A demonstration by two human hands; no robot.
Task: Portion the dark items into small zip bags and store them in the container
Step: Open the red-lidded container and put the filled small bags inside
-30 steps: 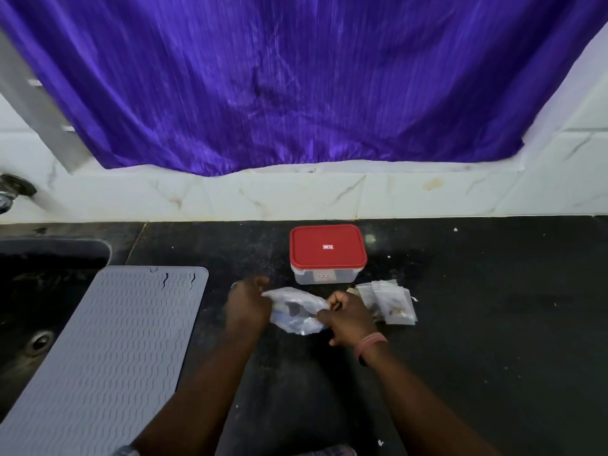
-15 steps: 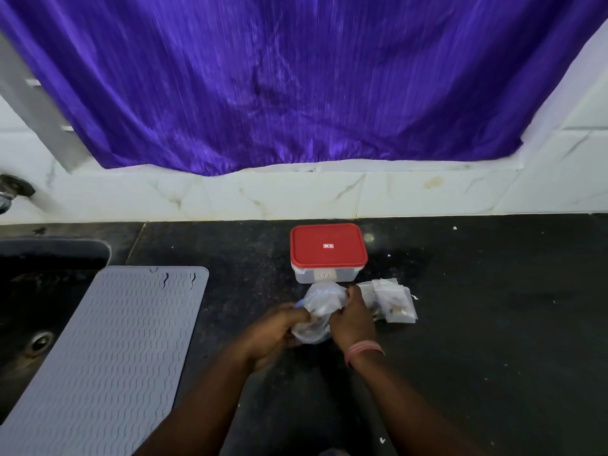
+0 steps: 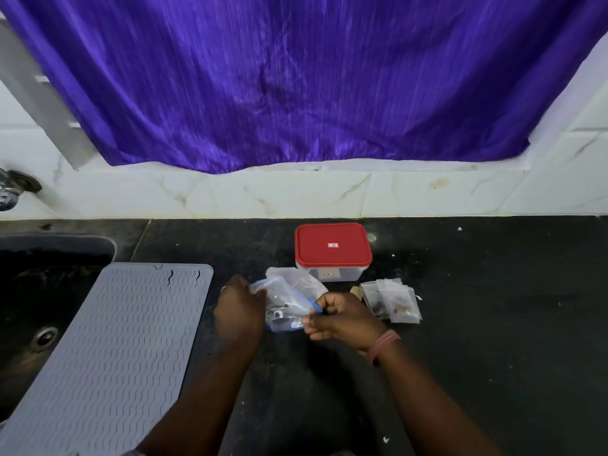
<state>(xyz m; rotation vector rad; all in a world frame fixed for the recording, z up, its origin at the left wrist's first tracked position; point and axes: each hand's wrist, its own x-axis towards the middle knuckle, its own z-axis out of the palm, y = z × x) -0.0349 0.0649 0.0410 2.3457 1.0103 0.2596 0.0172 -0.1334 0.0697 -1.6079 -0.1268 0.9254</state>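
Observation:
A clear plastic bag with a blue zip strip [image 3: 289,301] lies crumpled on the black counter with dark items inside. My left hand [image 3: 238,311] grips its left edge. My right hand [image 3: 342,319] pinches the blue strip at its right end. Just behind the bag stands a clear container with a red lid [image 3: 333,250], lid on. Several small zip bags [image 3: 391,299] lie in a pile to the right of my right hand, some with dark bits in them.
A grey ribbed mat [image 3: 108,353] covers part of the sink [image 3: 39,291] at the left. A tap [image 3: 13,189] sticks out of the white tiled wall. A purple curtain [image 3: 296,80] hangs behind the counter.
My hands have drawn apart from the bunched bag. The bag is now stretched between them, the left hand on one edge and the right hand on the blue strip.

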